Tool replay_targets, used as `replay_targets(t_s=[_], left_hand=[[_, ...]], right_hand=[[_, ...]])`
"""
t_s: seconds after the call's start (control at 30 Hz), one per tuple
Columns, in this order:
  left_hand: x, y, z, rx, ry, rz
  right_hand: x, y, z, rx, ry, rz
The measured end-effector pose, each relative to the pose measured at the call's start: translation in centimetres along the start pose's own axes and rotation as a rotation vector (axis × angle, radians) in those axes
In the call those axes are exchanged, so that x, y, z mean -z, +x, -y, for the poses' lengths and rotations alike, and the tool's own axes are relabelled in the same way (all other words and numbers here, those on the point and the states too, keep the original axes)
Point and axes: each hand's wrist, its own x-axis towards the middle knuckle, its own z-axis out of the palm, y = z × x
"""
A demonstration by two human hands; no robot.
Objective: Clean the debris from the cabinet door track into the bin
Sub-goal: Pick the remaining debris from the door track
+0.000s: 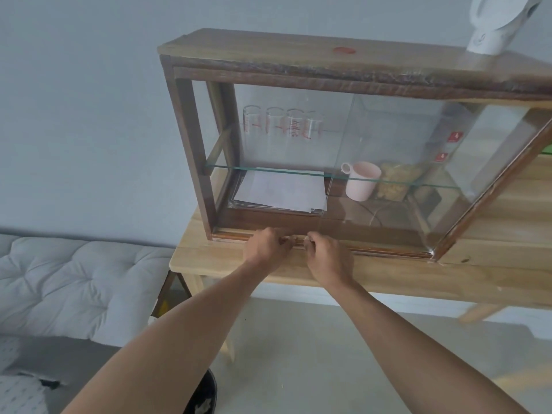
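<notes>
Where the frame's lower left is reached, a white tufted cushion (74,282) is seen, and near the bottom centre the dark rim of a bin (206,395) shows between the two forearms. Just left of centre, the left hand (266,245) is laid at the front bottom edge of the wooden cabinet (298,64), its fingers (283,241) curled inward over the door track (233,236); whether anything is pinched cannot be told. Just beside it, the right hand (328,255) is held at the same track, its fingers (309,241) likewise curled tight, and a small pale fleck appears at the tips, too small to identify. The two hands are close together but apart. The cabinet stands on a light wooden tabletop (215,255). Behind the glass, four measuring glasses (282,127) are ranged at the back, papers (280,191) lie on the cabinet floor, and a pink cup (361,180) stands towards the right. At the upper right, a white object (493,22) rests on the cabinet top.
</notes>
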Motion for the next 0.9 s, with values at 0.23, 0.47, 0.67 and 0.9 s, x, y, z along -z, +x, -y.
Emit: replay_targets(t_s=[0.23, 0.47, 0.67, 0.9], left_hand=[[0.3, 0.1, -0.4, 0.027, -0.084, 0.003], [1.6, -0.9, 0.6, 0.067, -0.132, -0.02], [4.0, -3.2, 3.5, 0.103, -0.145, -0.069], [7.8, -7.6, 8.7, 0.199, -0.141, -0.135]], right_hand=[[0.0, 0.1, 0.1, -0.048, 0.101, -0.022], [-0.1, -0.4, 0.6, -0.029, 0.168, -0.059], [-0.8, -1.4, 3.6, 0.02, 0.217, -0.038], [-2.7, -3.8, 8.9, 0.097, 0.25, 0.054]])
